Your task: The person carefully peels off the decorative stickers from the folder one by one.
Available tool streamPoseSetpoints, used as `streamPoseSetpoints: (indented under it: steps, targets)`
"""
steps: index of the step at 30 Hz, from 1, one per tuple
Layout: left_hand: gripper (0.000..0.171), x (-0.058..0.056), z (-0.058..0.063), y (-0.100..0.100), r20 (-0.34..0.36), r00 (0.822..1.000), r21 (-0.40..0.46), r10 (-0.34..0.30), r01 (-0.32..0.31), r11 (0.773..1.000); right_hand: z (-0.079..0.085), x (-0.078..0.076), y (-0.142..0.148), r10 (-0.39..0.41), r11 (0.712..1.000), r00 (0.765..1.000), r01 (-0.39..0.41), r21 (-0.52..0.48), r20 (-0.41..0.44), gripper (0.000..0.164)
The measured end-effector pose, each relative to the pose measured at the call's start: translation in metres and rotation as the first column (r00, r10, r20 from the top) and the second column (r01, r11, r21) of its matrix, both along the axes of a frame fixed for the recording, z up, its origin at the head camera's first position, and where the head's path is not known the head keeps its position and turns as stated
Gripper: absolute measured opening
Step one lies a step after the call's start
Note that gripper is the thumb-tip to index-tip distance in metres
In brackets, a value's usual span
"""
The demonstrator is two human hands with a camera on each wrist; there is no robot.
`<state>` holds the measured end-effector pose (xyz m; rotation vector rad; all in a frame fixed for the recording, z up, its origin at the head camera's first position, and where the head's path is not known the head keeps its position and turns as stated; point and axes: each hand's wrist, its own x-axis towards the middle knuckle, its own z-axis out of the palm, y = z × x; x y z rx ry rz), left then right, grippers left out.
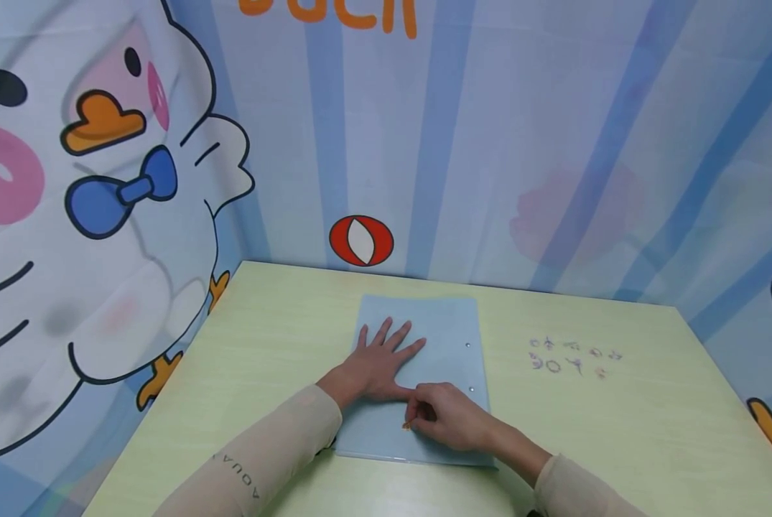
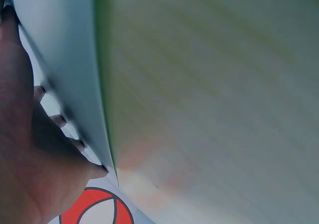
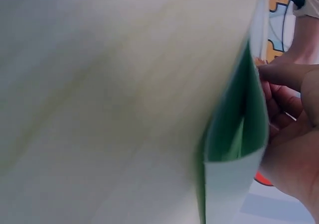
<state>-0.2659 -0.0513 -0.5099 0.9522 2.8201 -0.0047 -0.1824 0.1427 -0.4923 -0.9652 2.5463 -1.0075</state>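
A light blue folder (image 1: 437, 323) lies on the table, with two small round studs along its right side. My left hand (image 1: 379, 365) presses flat on it, fingers spread and thumb pointing toward the right hand. Over the folder's lower half, my right hand (image 1: 453, 416) pinches a tiny orange piece (image 1: 407, 426) between thumb and fingertip, close over the cover. The same hand (image 3: 294, 119) shows at the right edge of the right wrist view, beside the folder's open green-lined edge (image 3: 234, 139). What the orange piece is, I cannot tell.
Several small purple and pink shapes (image 1: 554, 366) lie in rows on the pale yellow table (image 1: 618, 431), right of the folder. Behind the table hangs a blue-striped cloth (image 1: 386, 143) with a printed duck and a red-and-white ball. Beige sleeves (image 1: 263, 452) cover both forearms.
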Motion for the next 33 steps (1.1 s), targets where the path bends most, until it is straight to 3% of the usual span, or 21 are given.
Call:
streamPoseSetpoints:
  steps: [5,8,13,20,28,33]
  targets:
    - [0.100,0.000,0.000,0.000,0.010,1.000,0.003,0.007,-0.007,1.000,0.008,0.001,0.010,0.030,0.995,0.999,-0.026,-0.092,0.045,0.011]
    - [0.103,0.000,0.000,0.000,0.024,1.000,0.009,0.013,-0.013,1.000,0.015,0.000,0.021,0.014,0.995,0.997,-0.007,-0.098,0.071,0.009]
    - [0.107,-0.001,0.000,0.000,0.043,0.999,0.031,0.018,-0.019,0.999,0.029,-0.003,0.044,-0.082,0.992,0.992,0.090,-0.085,0.097,0.009]
    - [0.109,-0.001,-0.001,0.000,0.048,0.999,0.043,0.015,-0.017,0.999,0.053,-0.008,0.082,-0.220,0.957,0.969,0.237,-0.167,0.114,0.004]
    - [0.107,0.000,0.000,-0.001,0.051,0.999,0.053,0.007,-0.010,0.999,0.077,-0.009,0.117,-0.286,0.925,0.953,0.301,-0.232,0.097,0.013]
    - [0.107,0.000,0.000,-0.001,0.050,0.999,0.057,0.004,-0.006,0.998,0.081,-0.006,0.136,-0.362,0.906,0.931,0.362,-0.218,0.043,0.015]
